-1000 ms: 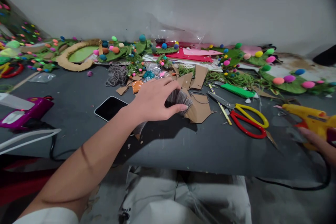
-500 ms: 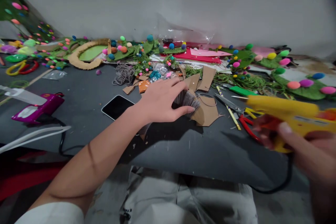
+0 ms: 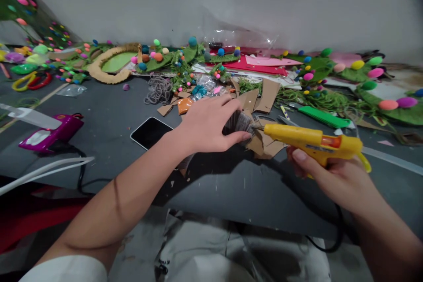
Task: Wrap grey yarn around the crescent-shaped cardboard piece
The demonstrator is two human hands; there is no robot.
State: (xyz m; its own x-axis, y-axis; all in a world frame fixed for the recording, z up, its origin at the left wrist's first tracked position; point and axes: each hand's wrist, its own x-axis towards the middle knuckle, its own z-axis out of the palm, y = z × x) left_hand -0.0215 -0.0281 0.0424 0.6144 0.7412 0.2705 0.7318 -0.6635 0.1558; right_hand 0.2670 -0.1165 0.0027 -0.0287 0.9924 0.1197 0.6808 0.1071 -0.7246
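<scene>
My left hand (image 3: 208, 125) grips a cardboard piece wrapped in grey yarn (image 3: 240, 123), with the thumb at its near side and the fingers over the top. Much of that piece is hidden beneath the palm. In my right hand (image 3: 340, 178) is a yellow glue gun (image 3: 294, 139), its nozzle pointing left. The metal tip is at the right end of the yarn-wrapped piece; whether they touch I cannot tell. Brown cardboard scraps (image 3: 267, 97) lie behind and under the tip. A tangle of grey yarn (image 3: 158, 89) rests farther back on the left.
A phone (image 3: 148, 131) lies by my left wrist, and a purple glue gun (image 3: 54, 132) farther left. Green-handled cutter (image 3: 325, 116) is at right. Felt leaves with coloured pom-poms (image 3: 158, 65) line the back. The yellow gun's black cord (image 3: 339, 229) hangs over the table edge.
My right hand has brought the yellow glue gun leftward, so its nozzle is now at the yarn-wrapped piece. My left hand keeps its hold; the view has shifted slightly.
</scene>
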